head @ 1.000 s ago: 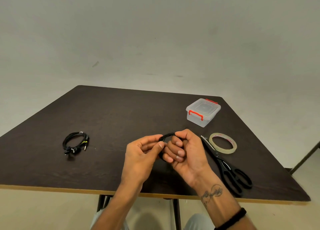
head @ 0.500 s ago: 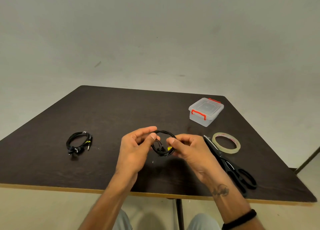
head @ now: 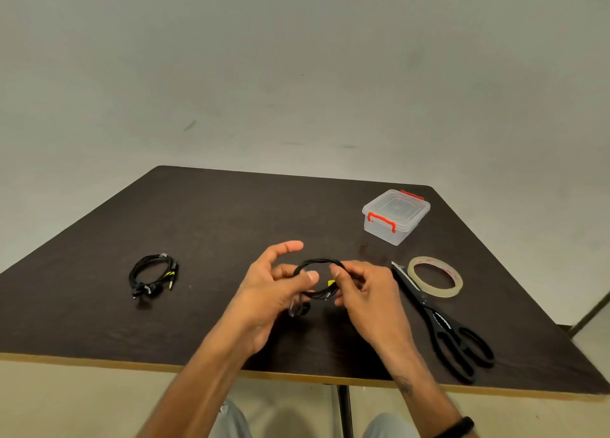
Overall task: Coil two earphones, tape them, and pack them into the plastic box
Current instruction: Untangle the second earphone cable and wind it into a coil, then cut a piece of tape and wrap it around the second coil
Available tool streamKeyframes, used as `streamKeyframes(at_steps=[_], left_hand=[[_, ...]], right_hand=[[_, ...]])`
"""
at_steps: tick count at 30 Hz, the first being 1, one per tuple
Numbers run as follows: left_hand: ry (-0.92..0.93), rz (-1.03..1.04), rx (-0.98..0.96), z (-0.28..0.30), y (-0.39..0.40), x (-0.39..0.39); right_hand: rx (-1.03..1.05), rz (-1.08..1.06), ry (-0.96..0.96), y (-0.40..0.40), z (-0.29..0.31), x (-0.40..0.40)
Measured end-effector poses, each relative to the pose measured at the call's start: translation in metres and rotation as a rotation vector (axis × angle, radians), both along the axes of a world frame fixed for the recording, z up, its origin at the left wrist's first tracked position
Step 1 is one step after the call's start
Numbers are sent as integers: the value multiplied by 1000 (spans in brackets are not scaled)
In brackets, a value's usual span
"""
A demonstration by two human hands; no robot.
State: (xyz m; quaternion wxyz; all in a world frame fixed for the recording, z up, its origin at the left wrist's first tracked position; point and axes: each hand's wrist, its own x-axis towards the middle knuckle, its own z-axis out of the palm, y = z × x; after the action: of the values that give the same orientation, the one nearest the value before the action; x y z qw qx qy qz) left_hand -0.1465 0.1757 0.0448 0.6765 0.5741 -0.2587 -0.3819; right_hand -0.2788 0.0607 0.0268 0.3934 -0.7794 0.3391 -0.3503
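Note:
A coiled black earphone (head: 318, 263) is held between both hands above the middle of the dark table (head: 214, 213). My left hand (head: 274, 285) pinches its left side, with the index finger raised. My right hand (head: 366, 292) pinches its right side by a yellow mark. An earbud hangs below the coil. A second coiled black earphone (head: 153, 275) lies on the table to the left, with a bit of tape on top. The clear plastic box (head: 396, 216) with red latches stands shut at the back right.
A roll of clear tape (head: 435, 276) lies right of my right hand. Black scissors (head: 442, 325) lie beside it, blades pointing away, handles near the table's front edge (head: 132, 364). My knees show under the table.
My hands have drawn apart and opened the bundle into a visible ring. My left index finger has lifted off it. The view has shifted slightly.

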Motion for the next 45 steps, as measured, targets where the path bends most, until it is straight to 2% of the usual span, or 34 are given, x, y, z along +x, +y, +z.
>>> streamKeyframes(at_steps=[2,4,9,11,16,19,25,27,30,37,45], left_hand=[[-309,70,61,-4,0,2],[-408,80,81,-5,0,5],[-224,109,77,-9,-4,5],[-148,101,85,-9,-6,6],[-149,71,201,-8,-10,20],[-270,70,311,-16,-16,33],[-808,149,482,-15,-22,42],[-922,139,500,-14,-22,43],[-944,184,465,-14,-19,43],[-1055,327,176,-8,-26,6],[-1166,65,11,-31,-68,-72]], right_hand=[[11,-25,-11,-1,3,-1],[93,-37,-7,-4,7,-1],[449,-51,-88,-5,10,1],[501,-57,-84,-4,10,2],[588,-50,-60,-4,10,6],[524,-53,31,-4,4,10],[222,-102,273,-1,8,6],[186,-102,302,-1,9,4],[152,-93,337,-3,14,-5],[-63,-221,485,-21,32,-64],[-90,-366,671,-27,37,-148]])
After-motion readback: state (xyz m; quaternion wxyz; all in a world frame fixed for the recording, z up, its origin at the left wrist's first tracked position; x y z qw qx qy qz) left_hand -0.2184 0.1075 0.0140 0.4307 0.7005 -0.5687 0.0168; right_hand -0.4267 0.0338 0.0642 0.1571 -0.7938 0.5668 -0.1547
